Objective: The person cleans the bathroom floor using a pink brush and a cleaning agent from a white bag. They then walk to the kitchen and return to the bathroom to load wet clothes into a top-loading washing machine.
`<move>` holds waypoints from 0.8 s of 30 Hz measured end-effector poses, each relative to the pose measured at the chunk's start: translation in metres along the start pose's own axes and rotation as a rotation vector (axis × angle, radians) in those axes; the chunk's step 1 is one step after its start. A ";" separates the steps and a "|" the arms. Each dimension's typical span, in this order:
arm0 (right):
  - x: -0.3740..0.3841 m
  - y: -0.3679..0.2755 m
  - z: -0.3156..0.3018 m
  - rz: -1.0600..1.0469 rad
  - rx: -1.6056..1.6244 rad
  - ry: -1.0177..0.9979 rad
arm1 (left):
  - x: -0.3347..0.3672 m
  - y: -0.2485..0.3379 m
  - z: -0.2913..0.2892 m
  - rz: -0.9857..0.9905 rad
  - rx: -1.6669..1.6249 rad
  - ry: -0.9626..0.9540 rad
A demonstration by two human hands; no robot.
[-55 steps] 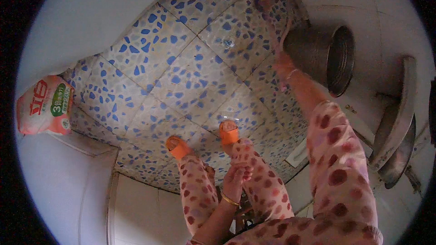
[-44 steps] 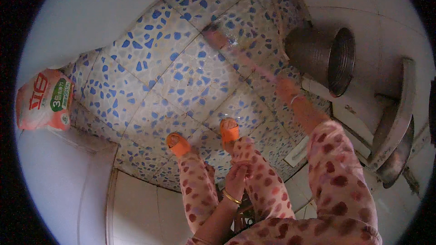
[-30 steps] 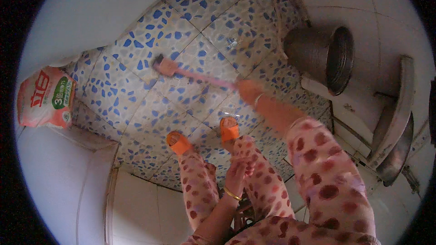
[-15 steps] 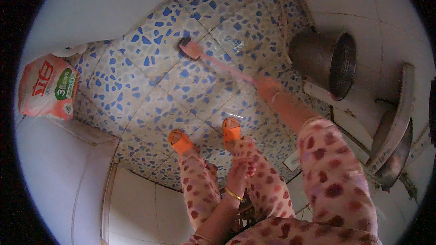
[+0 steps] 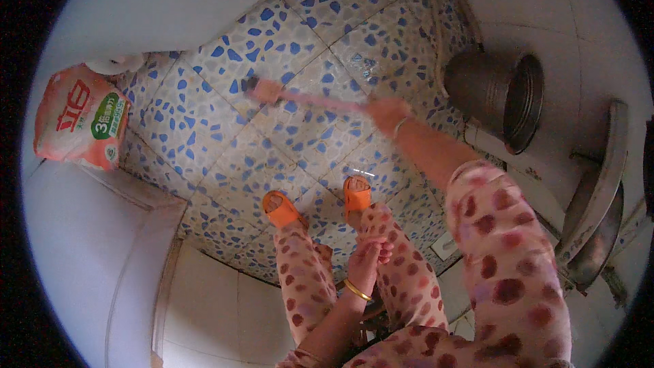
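Observation:
My right hand (image 5: 388, 114) is closed around the handle of a pink long-handled scrub brush (image 5: 320, 100). The brush reaches out to the left over the blue-flecked tile floor (image 5: 300, 150), its dark bristles at the far left end. Whether the bristles touch the floor is hard to tell. My left hand (image 5: 370, 259), with a gold bangle at the wrist, rests in a loose fist by my right knee and shows nothing in it. Below the brush, my feet are in orange slippers (image 5: 283, 211).
A dark metal bucket (image 5: 477, 92) lies tipped against the right wall, its mouth facing right. Beyond it on the right are a worn curved piece (image 5: 599, 184) and a dark pan-like thing. At the left stands a red and white detergent bag (image 5: 85, 119) next to a pale cabinet.
My right hand has shifted slightly left, and the brush head has swung down and left across the tiles. The view has moved a little; my left fist stays by the knee.

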State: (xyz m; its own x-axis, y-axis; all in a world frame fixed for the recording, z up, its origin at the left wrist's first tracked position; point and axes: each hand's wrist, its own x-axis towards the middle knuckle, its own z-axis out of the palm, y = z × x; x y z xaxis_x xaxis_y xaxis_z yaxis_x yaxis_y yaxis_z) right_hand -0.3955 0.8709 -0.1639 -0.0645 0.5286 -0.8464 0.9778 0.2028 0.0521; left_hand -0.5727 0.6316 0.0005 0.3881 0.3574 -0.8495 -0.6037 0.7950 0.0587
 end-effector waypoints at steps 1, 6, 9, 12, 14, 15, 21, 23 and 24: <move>0.000 0.010 -0.010 0.033 0.024 0.051 | -0.002 0.000 -0.001 0.005 -0.015 0.004; 0.034 0.059 -0.037 0.062 -0.146 0.320 | -0.009 0.002 -0.004 0.034 -0.038 0.027; 0.046 0.034 0.066 0.039 -0.035 0.199 | -0.007 0.007 -0.001 0.033 -0.004 -0.013; -0.036 -0.061 0.050 0.035 0.194 -0.045 | -0.004 0.001 -0.005 0.037 -0.046 0.001; -0.052 -0.054 0.037 -0.063 0.111 -0.071 | -0.005 0.002 -0.004 0.056 -0.045 0.002; -0.060 -0.045 0.039 -0.110 0.073 -0.087 | -0.006 0.003 -0.003 0.061 -0.043 0.004; -0.020 0.133 0.132 0.132 -0.251 0.135 | -0.003 -0.001 0.002 0.012 0.040 -0.025; -0.054 0.159 0.170 0.146 -0.385 0.034 | -0.001 -0.002 0.002 -0.010 0.040 -0.034; -0.080 0.165 0.194 0.108 -0.488 -0.060 | 0.000 -0.003 0.004 -0.023 0.035 -0.044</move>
State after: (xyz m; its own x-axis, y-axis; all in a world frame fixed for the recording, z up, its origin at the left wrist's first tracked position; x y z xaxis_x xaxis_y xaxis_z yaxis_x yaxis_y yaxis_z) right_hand -0.1907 0.7024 -0.1903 0.0581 0.5222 -0.8508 0.7705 0.5185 0.3709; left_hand -0.5681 0.6308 0.0025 0.4320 0.3595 -0.8271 -0.5697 0.8198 0.0587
